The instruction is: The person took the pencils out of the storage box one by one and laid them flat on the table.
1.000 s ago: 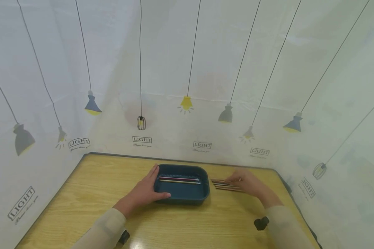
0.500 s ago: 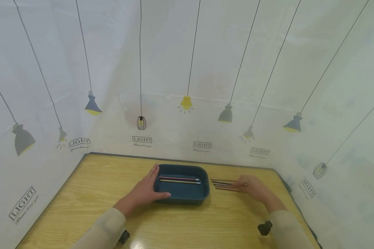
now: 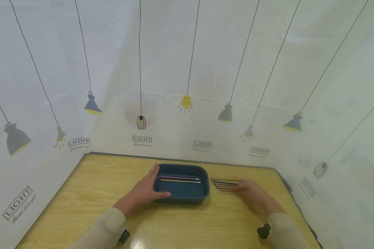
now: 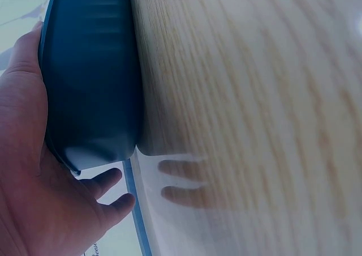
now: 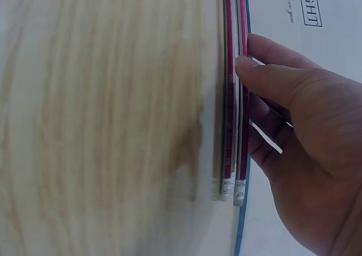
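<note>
A dark blue plastic box [image 3: 187, 199] sits on the table in the head view. Across its inside lie a few pencils [image 3: 179, 179]. My left hand [image 3: 143, 188] grips the box's left end, its thumb over the near rim and its other fingers along the end wall. The left wrist view shows two fingers [image 4: 116, 208] reaching past the box's lower end. Right of the box, several more pencils [image 3: 224, 185] lie side by side. My right hand [image 3: 250, 192] is at their right ends. In the right wrist view its thumb and forefinger pinch a red pencil [image 5: 244, 148] with a white-capped end.
The wood-grain table [image 3: 174, 228] has a dark edge along its back and sides. A pale curtain [image 3: 162, 69] printed with hanging lamps encloses it on several sides. A small black device [image 3: 263, 231] sits by the right sleeve and another [image 3: 124, 237] by the left.
My right hand has shifted slightly among the pencils, first to the right and then a little back and lower. The pencils now lie more fanned out. My left hand and the box stay put.
</note>
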Available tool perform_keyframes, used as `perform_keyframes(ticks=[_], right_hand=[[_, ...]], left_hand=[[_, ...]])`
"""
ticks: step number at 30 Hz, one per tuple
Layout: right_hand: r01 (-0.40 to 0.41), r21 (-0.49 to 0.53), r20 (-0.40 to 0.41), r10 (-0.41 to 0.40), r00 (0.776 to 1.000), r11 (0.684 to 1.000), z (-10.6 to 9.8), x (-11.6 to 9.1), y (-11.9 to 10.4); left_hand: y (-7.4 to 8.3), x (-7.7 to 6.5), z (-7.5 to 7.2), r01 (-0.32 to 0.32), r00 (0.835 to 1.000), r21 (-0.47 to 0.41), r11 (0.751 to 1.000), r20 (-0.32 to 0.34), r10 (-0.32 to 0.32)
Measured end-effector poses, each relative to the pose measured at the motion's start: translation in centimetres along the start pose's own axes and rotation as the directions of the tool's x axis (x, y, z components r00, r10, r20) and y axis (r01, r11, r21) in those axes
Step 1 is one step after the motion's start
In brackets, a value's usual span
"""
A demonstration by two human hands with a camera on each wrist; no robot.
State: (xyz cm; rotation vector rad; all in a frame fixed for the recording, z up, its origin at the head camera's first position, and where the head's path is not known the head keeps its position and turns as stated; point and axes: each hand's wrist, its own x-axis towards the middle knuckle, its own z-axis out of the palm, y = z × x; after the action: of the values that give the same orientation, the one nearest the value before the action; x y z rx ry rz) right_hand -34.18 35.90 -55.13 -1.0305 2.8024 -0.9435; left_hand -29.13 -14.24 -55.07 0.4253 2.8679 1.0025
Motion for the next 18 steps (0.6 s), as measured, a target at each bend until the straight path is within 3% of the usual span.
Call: perform_keyframes(ticks=[8, 18], right_hand=[[-0.045, -0.02, -0.021, 0.045, 0.999, 0.999, 0.59, 0.11, 0.49], [-0.033, -0.043, -0.033, 0.032, 0.999, 0.999, 1.05, 0.23, 0.43]], left_hand=[[-0.07, 0.21, -0.03, 0.007, 1.0, -0.005, 1.0, -0.002, -0.007], [-0.27, 0.28, 0.15, 0.003, 1.0, -0.002, 1.0, -0.001, -0.003]])
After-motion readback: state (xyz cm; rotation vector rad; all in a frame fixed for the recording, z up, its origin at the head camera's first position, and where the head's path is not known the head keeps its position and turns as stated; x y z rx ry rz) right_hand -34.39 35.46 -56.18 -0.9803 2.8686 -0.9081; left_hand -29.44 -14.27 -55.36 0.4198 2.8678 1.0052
